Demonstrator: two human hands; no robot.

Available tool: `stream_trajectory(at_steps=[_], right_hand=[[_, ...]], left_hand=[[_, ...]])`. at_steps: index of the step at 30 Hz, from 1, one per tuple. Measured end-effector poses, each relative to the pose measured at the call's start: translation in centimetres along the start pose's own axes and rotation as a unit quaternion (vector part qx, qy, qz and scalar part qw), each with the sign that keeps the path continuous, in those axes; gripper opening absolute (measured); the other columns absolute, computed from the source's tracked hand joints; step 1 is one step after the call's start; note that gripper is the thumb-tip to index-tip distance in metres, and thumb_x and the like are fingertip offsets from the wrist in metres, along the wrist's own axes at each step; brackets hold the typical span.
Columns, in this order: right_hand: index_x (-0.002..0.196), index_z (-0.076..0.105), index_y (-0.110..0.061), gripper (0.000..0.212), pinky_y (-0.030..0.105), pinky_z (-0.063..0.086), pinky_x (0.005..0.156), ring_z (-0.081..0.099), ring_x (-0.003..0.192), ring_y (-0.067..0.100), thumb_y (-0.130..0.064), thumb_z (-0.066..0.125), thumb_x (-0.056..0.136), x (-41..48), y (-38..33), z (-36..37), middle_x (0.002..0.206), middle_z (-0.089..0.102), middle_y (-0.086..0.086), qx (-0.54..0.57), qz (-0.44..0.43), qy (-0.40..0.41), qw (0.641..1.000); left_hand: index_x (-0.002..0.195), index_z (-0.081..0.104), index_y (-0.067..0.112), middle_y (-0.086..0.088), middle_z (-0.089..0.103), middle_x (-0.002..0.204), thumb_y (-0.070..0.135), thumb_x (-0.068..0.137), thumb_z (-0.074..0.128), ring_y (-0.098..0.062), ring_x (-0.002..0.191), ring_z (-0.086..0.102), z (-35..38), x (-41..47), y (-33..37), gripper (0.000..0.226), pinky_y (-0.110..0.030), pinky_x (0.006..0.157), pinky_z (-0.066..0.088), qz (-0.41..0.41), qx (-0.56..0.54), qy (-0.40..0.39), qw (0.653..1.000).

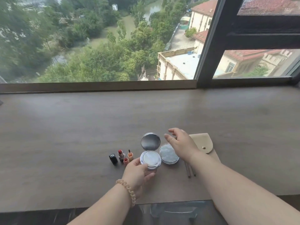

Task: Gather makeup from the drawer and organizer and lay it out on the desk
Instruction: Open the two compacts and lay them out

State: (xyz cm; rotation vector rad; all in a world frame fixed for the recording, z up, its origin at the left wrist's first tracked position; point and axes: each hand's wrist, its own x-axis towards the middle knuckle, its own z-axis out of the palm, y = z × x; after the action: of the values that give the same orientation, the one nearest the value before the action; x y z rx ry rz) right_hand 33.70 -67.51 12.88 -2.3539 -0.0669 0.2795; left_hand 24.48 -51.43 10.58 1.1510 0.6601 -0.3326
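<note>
Two risks stood out. The left hand (138, 172) was curled round the open compact (150, 160), on or just above the desk (81, 135). It sat just beside an uncapped lipstick (121, 153) and small tubes (130, 155), so a nudge could topple them. The right hand (180, 143), fingers spread and holding nothing, hovered over a round disc (168, 154) that its wrist might brush. The compact showed a pale inner surface below its raised mirrored lid (150, 141). A beige pouch (203, 143) lay snapped closed, its contents hidden.
</note>
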Motion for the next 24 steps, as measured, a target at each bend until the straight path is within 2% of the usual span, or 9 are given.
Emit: stream_trajectory(at_steps=[4,6,9,13,15,19,21,24], right_hand=[[0.135,0.041,-0.025,0.055,0.035,0.033,0.106,0.039,0.129,0.017,-0.044,0.057,0.086,-1.0,2.7,0.6,0.140,0.044,-0.003,-0.150,0.001,-0.060,0.987],[0.137,0.038,-0.028,0.064,0.034,0.031,0.107,0.036,0.132,0.016,-0.046,0.062,0.081,-1.4,3.2,1.1,0.143,0.041,-0.006,-0.183,-0.022,-0.074,0.980],[0.138,0.033,-0.032,0.074,0.035,0.026,0.109,0.029,0.136,0.018,-0.045,0.068,0.075,-1.5,3.5,1.8,0.148,0.032,-0.005,-0.208,-0.041,-0.098,0.972],[0.142,0.027,-0.034,0.080,0.035,0.019,0.111,0.021,0.141,0.018,-0.037,0.070,0.074,-1.3,3.8,2.4,0.154,0.021,-0.003,-0.230,-0.041,-0.097,0.967],[0.141,0.028,-0.033,0.077,0.035,0.020,0.111,0.023,0.140,0.018,-0.033,0.067,0.075,-1.2,4.0,2.6,0.154,0.022,-0.002,-0.231,-0.039,-0.091,0.968],[0.139,0.032,-0.031,0.072,0.032,0.021,0.107,0.031,0.134,0.016,-0.030,0.065,0.075,-1.2,4.3,2.9,0.144,0.034,-0.006,-0.213,-0.050,-0.066,0.974],[0.138,0.033,-0.031,0.073,0.032,0.023,0.106,0.035,0.131,0.016,-0.032,0.065,0.073,-1.3,4.5,2.9,0.140,0.039,-0.007,-0.203,-0.053,-0.052,0.976],[0.132,0.042,-0.034,0.073,0.032,0.029,0.104,0.041,0.125,0.015,-0.038,0.070,0.065,-1.7,4.2,2.2,0.130,0.046,-0.008,-0.143,-0.036,-0.020,0.989]], left_hand=[[0.107,0.061,0.012,-0.016,0.069,0.102,-0.005,0.091,0.041,-0.022,0.077,0.066,-0.1,1.5,-1.7,0.031,-0.023,0.054,0.054,-0.001,0.018,0.061,0.998],[0.111,0.060,0.012,-0.017,0.069,0.107,-0.005,0.091,0.041,-0.024,0.080,0.066,0.0,2.2,-2.4,0.032,-0.022,0.052,0.053,-0.003,0.018,0.082,0.996],[0.110,0.062,0.013,-0.016,0.069,0.107,-0.004,0.090,0.043,-0.024,0.080,0.068,0.0,3.2,-2.9,0.031,-0.022,0.052,0.053,0.011,0.039,0.113,0.993],[0.104,0.060,0.012,-0.011,0.070,0.086,0.001,0.090,0.051,-0.015,0.057,0.066,0.0,3.5,-3.0,0.021,-0.022,0.049,0.053,0.043,0.064,0.168,0.983],[0.105,0.059,0.009,-0.011,0.068,0.082,0.004,0.089,0.055,-0.015,0.055,0.064,-0.2,3.7,-3.2,0.018,-0.020,0.046,0.051,0.045,0.072,0.198,0.976],[0.100,0.057,0.007,-0.017,0.068,0.093,0.006,0.085,0.060,-0.017,0.053,0.063,-0.5,3.7,-3.6,0.015,-0.020,0.042,0.049,0.042,0.091,0.238,0.966],[0.097,0.055,0.010,-0.014,0.067,0.092,0.007,0.084,0.062,-0.017,0.054,0.063,-0.3,3.2,-3.5,0.014,-0.024,0.046,0.052,0.038,0.098,0.250,0.962],[0.097,0.056,0.011,-0.006,0.065,0.088,0.011,0.079,0.064,-0.023,0.068,0.065,0.5,2.0,-2.8,0.020,-0.037,0.070,0.056,0.045,0.104,0.278,0.954]])
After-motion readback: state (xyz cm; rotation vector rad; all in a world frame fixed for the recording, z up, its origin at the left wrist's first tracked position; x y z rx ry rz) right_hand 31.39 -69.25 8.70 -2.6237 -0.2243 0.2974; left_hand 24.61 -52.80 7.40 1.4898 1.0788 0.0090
